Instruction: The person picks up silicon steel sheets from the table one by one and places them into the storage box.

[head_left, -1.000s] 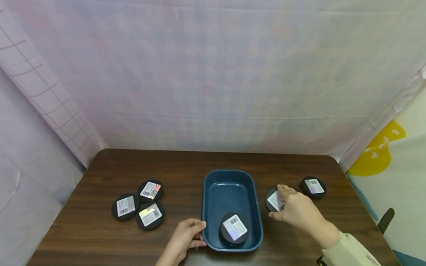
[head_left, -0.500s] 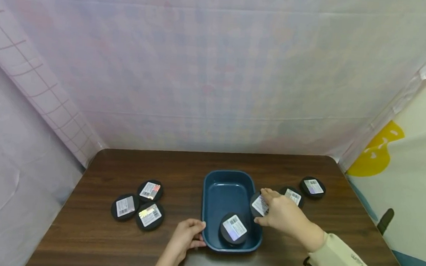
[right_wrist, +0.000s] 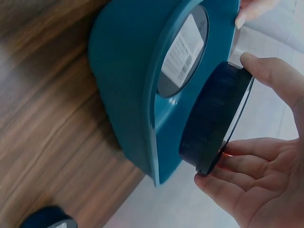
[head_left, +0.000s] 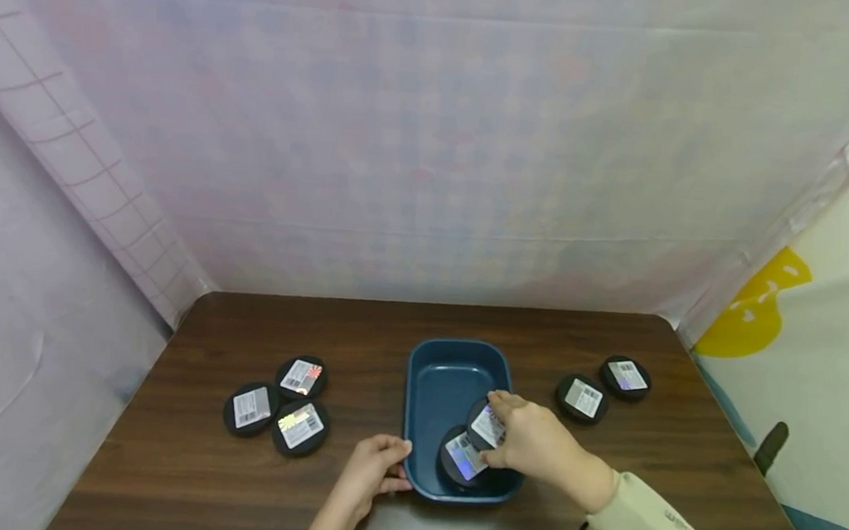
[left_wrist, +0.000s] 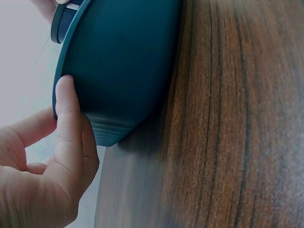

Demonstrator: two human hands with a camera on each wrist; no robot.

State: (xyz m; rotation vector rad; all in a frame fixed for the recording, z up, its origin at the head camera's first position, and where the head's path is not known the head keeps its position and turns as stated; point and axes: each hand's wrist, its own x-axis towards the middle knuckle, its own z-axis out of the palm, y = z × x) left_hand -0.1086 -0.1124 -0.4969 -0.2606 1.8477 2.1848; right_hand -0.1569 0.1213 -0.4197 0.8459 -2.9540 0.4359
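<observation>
- Head view is showing the right hand (head_left: 533, 444) holding a black disc (head_left: 487, 425) over the blue tray (head_left: 421, 398), just above a second disc (head_left: 458, 459) lying flat at the tray's near end.
- Right wrist view is showing the fingers (right_wrist: 251, 164) and thumb curling round the disc's (right_wrist: 213, 118) rim, so the pinch is leaving the labelled face clear; the disc is tilting at the tray's (right_wrist: 137, 71) rim, not yet resting inside.
- Left hand (head_left: 371, 473) is bracing the tray's near left corner; in the left wrist view the fingers (left_wrist: 66, 123) are lying nearly straight against the outer wall (left_wrist: 123, 61), pressing rather than wrapping, probably steadying the tray on the table (head_left: 389, 329).
- Three discs (head_left: 279, 403) are sitting in a tight cluster to the left of the tray, labels up.
- Two discs (head_left: 602, 387) are lying to the right of the tray, near each other but apart.
</observation>
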